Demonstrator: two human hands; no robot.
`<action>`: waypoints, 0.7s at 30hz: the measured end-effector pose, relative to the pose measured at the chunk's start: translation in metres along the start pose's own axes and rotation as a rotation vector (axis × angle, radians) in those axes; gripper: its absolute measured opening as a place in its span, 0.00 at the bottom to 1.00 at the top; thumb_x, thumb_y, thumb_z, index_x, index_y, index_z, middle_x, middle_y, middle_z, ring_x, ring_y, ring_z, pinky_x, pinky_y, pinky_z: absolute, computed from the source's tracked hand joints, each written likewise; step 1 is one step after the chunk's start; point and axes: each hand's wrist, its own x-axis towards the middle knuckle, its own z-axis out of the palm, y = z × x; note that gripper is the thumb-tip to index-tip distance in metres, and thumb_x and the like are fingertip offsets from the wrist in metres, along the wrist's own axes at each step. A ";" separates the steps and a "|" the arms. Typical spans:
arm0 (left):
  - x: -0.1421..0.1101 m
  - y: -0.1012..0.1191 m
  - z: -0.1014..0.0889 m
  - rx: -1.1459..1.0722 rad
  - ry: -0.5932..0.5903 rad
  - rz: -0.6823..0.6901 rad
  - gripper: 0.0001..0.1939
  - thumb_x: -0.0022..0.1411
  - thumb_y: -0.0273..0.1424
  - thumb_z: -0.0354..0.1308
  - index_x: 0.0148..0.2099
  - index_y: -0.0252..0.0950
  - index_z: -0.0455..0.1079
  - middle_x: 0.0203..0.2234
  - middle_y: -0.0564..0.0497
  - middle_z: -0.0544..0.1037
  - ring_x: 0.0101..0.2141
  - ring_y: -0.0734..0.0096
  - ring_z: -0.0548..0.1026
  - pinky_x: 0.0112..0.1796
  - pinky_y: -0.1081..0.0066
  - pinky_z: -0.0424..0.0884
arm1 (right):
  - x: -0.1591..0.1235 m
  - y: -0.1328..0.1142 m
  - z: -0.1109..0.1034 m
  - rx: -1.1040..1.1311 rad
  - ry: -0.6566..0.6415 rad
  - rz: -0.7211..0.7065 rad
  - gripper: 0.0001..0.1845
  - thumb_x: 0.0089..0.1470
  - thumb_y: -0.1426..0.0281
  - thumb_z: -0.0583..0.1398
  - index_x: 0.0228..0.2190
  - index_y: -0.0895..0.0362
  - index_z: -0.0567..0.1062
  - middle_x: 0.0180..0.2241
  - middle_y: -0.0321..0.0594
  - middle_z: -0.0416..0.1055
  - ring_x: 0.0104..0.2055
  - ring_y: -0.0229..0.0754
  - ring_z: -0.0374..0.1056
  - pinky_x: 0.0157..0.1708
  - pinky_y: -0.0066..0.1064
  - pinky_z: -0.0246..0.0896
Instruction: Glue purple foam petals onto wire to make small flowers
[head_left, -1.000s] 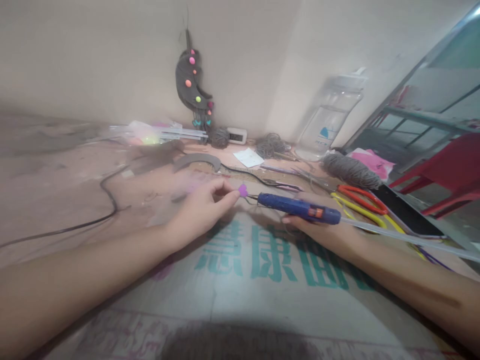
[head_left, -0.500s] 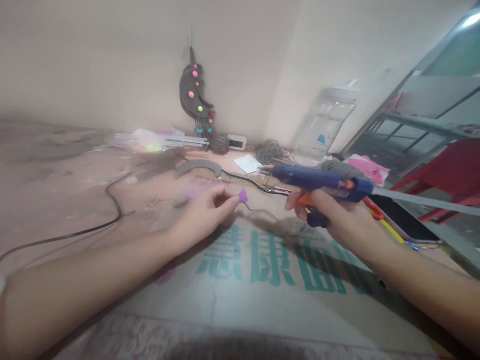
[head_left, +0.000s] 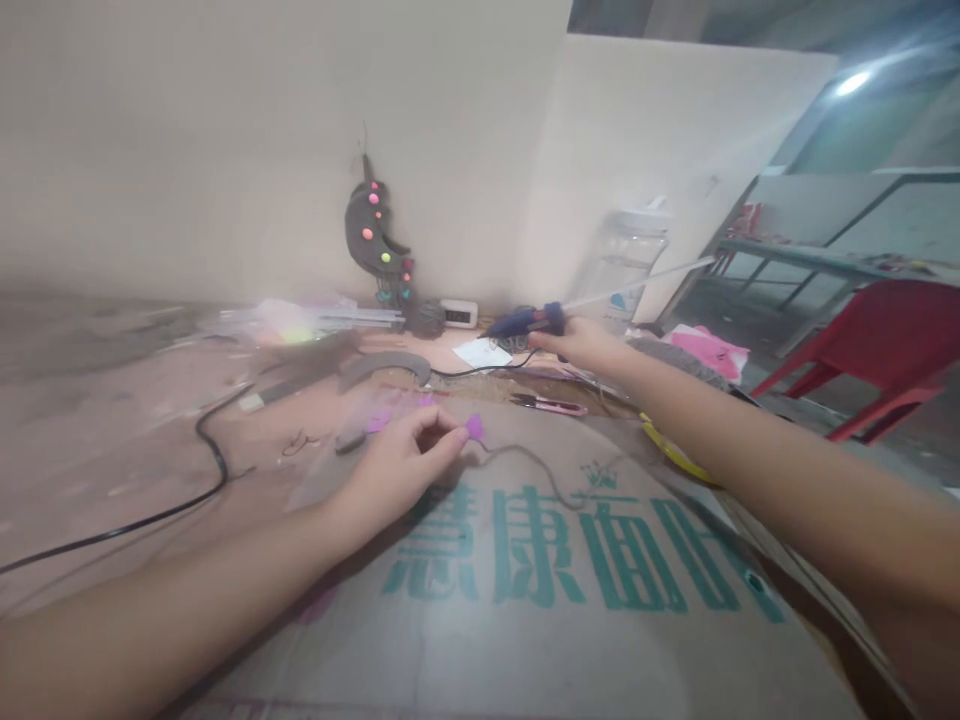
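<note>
Between the thumb and fingers of my left hand [head_left: 412,450] is a small purple felt piece [head_left: 475,428]. A strand of grey yarn [head_left: 536,462] trails from it to the right over the printed sheet [head_left: 480,630]. My right hand [head_left: 581,340] is closed on a blue hot glue gun [head_left: 525,320], farther back near the wall. A clear glue stick [head_left: 637,284] juts from the gun's rear, and its nozzle points left over a white paper square [head_left: 482,354]. More purple pieces [head_left: 381,418] lie behind my left hand.
A grey moon ornament [head_left: 367,232] with coloured dots leans on the wall. Near it are a yarn ball [head_left: 427,318], a small digital timer [head_left: 459,314] and a water bottle [head_left: 622,260]. A pink-handled cutter [head_left: 559,406] and a black cord [head_left: 217,450] lie on the table.
My right hand has carried the glue gun back and left, toward the wall and the white paper. My left hand still pinches the purple piece. The camera view has tilted up.
</note>
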 end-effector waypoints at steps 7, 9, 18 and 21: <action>0.000 0.001 0.000 0.001 0.008 -0.024 0.13 0.63 0.41 0.54 0.33 0.36 0.68 0.24 0.55 0.72 0.27 0.71 0.70 0.30 0.72 0.65 | 0.035 0.022 0.038 -0.049 -0.012 0.031 0.17 0.57 0.64 0.60 0.44 0.62 0.78 0.42 0.48 0.79 0.42 0.46 0.74 0.44 0.33 0.66; 0.000 0.000 0.000 -0.005 0.009 -0.011 0.13 0.63 0.41 0.55 0.33 0.36 0.68 0.24 0.54 0.73 0.27 0.71 0.69 0.30 0.72 0.64 | 0.037 0.024 0.041 -0.069 -0.012 0.033 0.17 0.57 0.63 0.60 0.44 0.62 0.77 0.42 0.48 0.79 0.41 0.45 0.74 0.42 0.32 0.66; 0.001 0.001 0.000 -0.009 0.009 0.009 0.13 0.63 0.41 0.54 0.32 0.36 0.67 0.24 0.54 0.72 0.27 0.71 0.69 0.29 0.72 0.65 | 0.013 0.031 0.014 -0.204 0.026 -0.066 0.23 0.57 0.57 0.60 0.44 0.63 0.77 0.45 0.54 0.77 0.44 0.49 0.72 0.44 0.34 0.62; 0.001 0.002 0.000 -0.047 0.003 0.014 0.13 0.63 0.41 0.55 0.33 0.36 0.67 0.24 0.53 0.73 0.27 0.70 0.69 0.30 0.72 0.65 | -0.019 0.018 0.007 -0.221 0.077 -0.119 0.19 0.58 0.58 0.58 0.41 0.60 0.77 0.45 0.52 0.76 0.48 0.50 0.69 0.47 0.38 0.60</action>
